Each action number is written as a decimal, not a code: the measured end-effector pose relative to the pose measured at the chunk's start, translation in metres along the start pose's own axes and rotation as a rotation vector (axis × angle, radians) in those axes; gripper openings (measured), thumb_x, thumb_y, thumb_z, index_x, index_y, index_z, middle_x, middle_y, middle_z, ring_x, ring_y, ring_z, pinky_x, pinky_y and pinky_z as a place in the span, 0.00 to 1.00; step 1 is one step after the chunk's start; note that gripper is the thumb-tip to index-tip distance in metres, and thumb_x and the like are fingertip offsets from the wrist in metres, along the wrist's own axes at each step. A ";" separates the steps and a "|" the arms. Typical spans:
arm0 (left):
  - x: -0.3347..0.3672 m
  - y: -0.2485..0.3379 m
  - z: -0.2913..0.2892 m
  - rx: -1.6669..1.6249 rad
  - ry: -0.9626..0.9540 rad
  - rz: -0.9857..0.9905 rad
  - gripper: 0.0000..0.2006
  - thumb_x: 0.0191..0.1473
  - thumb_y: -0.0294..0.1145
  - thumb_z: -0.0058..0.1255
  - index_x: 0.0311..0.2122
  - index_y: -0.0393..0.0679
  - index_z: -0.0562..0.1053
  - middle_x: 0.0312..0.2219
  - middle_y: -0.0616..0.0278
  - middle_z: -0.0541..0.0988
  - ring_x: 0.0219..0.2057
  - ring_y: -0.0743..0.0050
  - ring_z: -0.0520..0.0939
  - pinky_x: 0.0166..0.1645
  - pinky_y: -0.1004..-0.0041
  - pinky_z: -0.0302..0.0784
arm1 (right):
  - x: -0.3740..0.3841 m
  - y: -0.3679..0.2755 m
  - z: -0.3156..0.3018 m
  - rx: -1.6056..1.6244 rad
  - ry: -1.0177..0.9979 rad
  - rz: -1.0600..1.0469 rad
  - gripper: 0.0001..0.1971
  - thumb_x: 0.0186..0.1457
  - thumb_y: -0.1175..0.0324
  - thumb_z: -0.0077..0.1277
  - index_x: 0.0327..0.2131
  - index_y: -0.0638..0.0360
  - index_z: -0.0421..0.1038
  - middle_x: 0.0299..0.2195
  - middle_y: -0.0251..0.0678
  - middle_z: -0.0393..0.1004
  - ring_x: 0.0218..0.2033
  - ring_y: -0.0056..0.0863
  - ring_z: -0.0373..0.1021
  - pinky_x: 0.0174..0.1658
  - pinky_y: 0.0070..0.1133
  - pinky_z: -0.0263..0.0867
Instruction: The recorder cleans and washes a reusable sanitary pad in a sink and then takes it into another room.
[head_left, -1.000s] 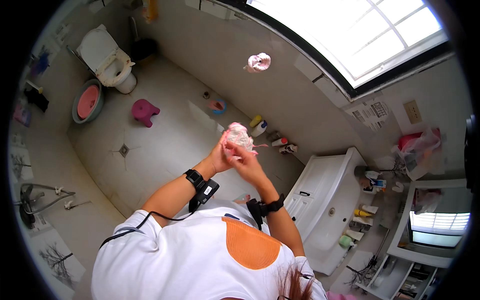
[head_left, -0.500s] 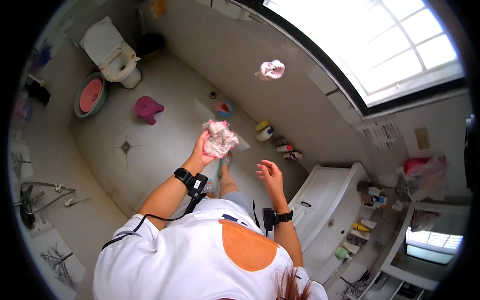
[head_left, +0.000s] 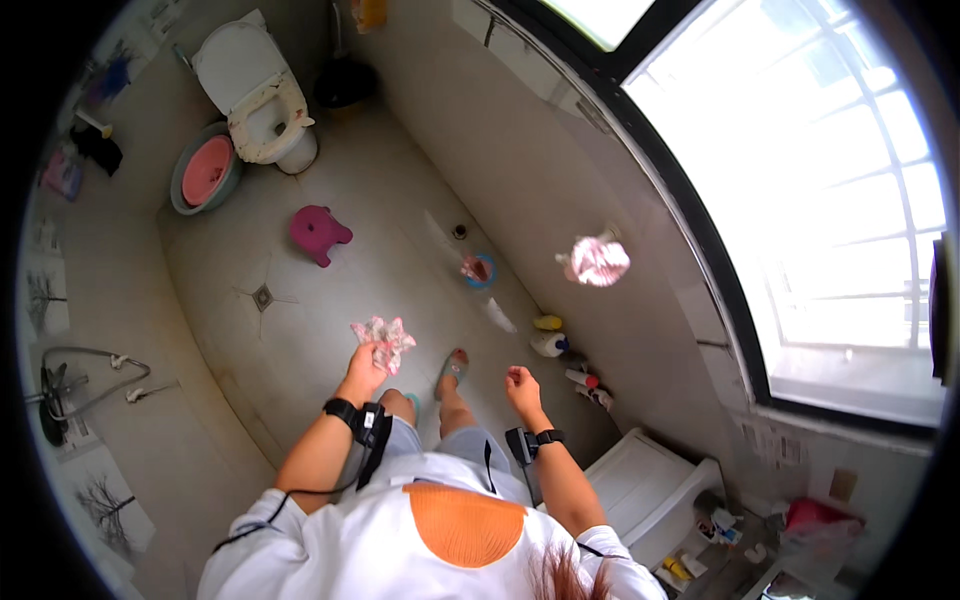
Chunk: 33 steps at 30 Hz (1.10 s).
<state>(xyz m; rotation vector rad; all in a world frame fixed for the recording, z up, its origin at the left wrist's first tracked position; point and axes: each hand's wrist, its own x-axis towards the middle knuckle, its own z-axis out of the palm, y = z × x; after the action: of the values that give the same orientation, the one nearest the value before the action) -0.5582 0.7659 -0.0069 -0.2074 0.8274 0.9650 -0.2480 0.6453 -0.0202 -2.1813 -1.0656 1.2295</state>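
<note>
My left hand is closed on the lower edge of a crumpled pink-and-white cloth. The cloth's frilly, bunched folds spread above my fingers, over the tiled floor. My right hand is lifted to the right of my legs, its fingers curled in and nothing visible in them. It is apart from the cloth. On the wall ahead, to the right, hangs a gathered pink-and-white striped piece, touched by neither hand.
A purple stool, nested basins and a toilet stand ahead on the left. Bottles line the right wall's foot near a small blue-rimmed item. A white cabinet is at my right; a window lies above.
My left hand has drawn the cloth back and to the left, toward my body. My right hand has moved down, and its spread fingers have curled in. The view has shifted.
</note>
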 end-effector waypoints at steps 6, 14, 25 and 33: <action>0.030 0.011 0.000 -0.087 0.132 -0.003 0.17 0.47 0.26 0.37 0.44 0.37 0.63 0.41 0.55 0.69 0.43 0.60 0.70 0.47 0.63 0.66 | 0.109 0.017 0.031 -0.356 0.006 -0.010 0.18 0.43 0.69 0.48 0.41 0.59 0.62 0.38 0.50 0.66 0.37 0.46 0.65 0.40 0.32 0.62; 0.113 0.033 -0.064 0.002 0.179 -0.043 0.17 0.43 0.22 0.35 0.42 0.35 0.65 0.40 0.54 0.70 0.42 0.65 0.70 0.48 0.67 0.65 | 0.297 0.053 0.129 -0.301 0.046 -0.103 0.17 0.47 0.69 0.43 0.41 0.66 0.61 0.36 0.55 0.66 0.36 0.49 0.65 0.39 0.35 0.61; 0.174 0.018 -0.214 0.760 0.308 0.113 0.17 0.37 0.20 0.35 0.37 0.33 0.67 0.36 0.56 0.71 0.39 0.63 0.72 0.45 0.69 0.68 | 0.460 0.135 0.210 -0.732 0.074 -0.384 0.25 0.49 0.72 0.39 0.52 0.65 0.48 0.51 0.48 0.53 0.47 0.40 0.60 0.48 0.27 0.58; 0.188 0.024 -0.195 -0.018 0.530 -0.096 0.18 0.35 0.20 0.37 0.37 0.33 0.66 0.36 0.53 0.71 0.39 0.60 0.72 0.47 0.66 0.66 | 0.484 0.146 0.256 -1.244 0.179 -0.336 0.23 0.47 0.69 0.41 0.48 0.63 0.55 0.46 0.50 0.60 0.44 0.43 0.62 0.46 0.35 0.59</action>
<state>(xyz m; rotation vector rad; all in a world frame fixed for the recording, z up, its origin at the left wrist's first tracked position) -0.6244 0.8024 -0.2679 -0.5287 1.2804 0.8363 -0.2531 0.9318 -0.5090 -2.5842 -2.3842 0.1148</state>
